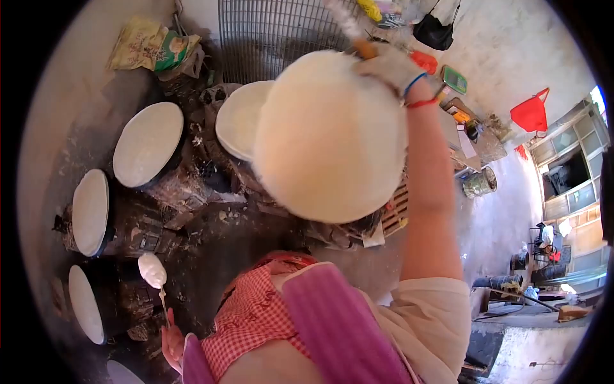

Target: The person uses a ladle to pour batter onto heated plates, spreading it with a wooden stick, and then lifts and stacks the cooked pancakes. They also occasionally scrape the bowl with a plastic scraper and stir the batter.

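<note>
Left-hand fingers (171, 342) round one ladle (152, 270), gloved right (390, 67) gripping one sheet (329, 137); five round griddles.

No lettering can be made out anywhere; print is seen on the yellow-green bag (148, 46) at top left, but it is too blurred to be read.

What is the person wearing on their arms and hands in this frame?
The right hand wears a light work glove, with blue and red bands at the wrist and a short cream sleeve at the shoulder. The left hand is bare, beside a purple sleeve cover.
</note>
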